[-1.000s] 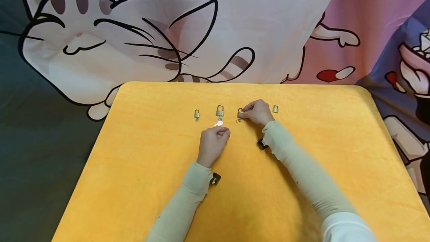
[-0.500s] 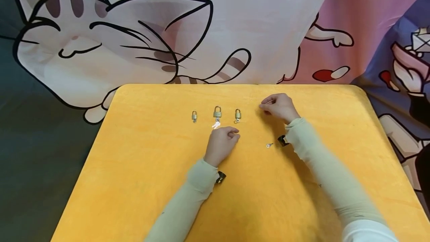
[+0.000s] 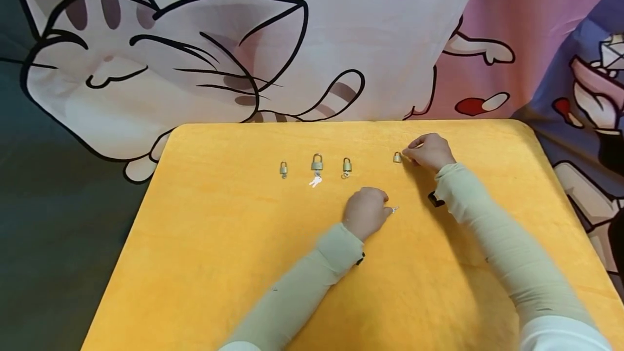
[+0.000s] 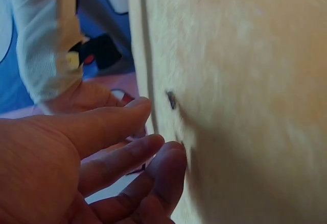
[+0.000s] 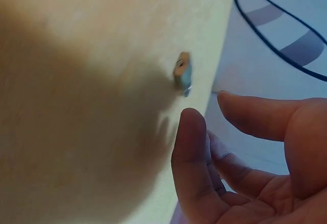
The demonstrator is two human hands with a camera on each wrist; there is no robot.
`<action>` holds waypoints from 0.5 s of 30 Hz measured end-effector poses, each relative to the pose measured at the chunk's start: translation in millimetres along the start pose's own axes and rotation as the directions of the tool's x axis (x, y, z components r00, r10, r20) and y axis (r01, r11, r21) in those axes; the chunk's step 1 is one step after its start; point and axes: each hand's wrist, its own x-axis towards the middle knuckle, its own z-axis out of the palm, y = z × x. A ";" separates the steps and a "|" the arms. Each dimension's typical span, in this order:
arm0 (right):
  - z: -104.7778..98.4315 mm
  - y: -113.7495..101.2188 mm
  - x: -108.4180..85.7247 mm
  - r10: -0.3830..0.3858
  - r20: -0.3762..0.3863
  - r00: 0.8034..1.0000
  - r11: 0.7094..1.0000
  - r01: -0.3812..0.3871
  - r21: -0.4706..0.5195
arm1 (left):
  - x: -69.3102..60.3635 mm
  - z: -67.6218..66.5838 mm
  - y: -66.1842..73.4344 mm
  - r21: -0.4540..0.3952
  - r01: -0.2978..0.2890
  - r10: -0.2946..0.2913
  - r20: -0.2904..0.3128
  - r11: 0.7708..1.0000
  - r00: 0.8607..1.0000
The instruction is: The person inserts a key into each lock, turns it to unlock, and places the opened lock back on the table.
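Close to a small key [image 3: 395,209] on the table, my left hand [image 3: 365,213] reaches in from the left. In the left wrist view that key [image 4: 171,100] lies just beyond the fingertips, with nothing held between finger and thumb. My right hand [image 3: 430,151] is beside the rightmost small brass padlock [image 3: 397,157]. The right wrist view has this padlock [image 5: 183,73] just past the parted thumb and index finger. Three more padlocks stand in a row to the left: a small one [image 3: 284,169], a larger one [image 3: 317,166] and a medium one [image 3: 347,164].
White keys [image 3: 316,181] lie just below the larger padlock. The yellow table [image 3: 219,264] ends at a far edge, behind which hangs a curtain [image 3: 380,42] with cartoon cats. A dark floor or cloth shows at left.
My right hand has gone right, from the medium padlock to the rightmost one. My left hand has left the white keys and moved right to the small key. The padlocks keep their places.
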 end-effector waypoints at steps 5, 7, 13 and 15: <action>-0.3 3.9 7.6 0.021 0.013 1.000 1.000 -0.021 -0.016 | 5.5 10.8 12.8 0.103 0.014 -0.012 -0.015 0.995 1.000; 1.8 3.7 10.3 0.018 0.026 1.000 1.000 -0.017 -0.025 | 7.0 12.5 15.7 0.138 0.018 -0.016 -0.019 0.990 1.000; 10.8 1.6 17.3 -0.012 0.045 0.999 0.997 0.016 -0.078 | 9.8 14.0 18.2 0.156 0.030 -0.027 -0.019 0.987 0.999; 13.1 -0.3 18.2 -0.019 0.040 0.999 0.996 0.023 -0.083 | 10.2 13.8 17.5 0.143 0.034 -0.031 -0.022 0.989 0.999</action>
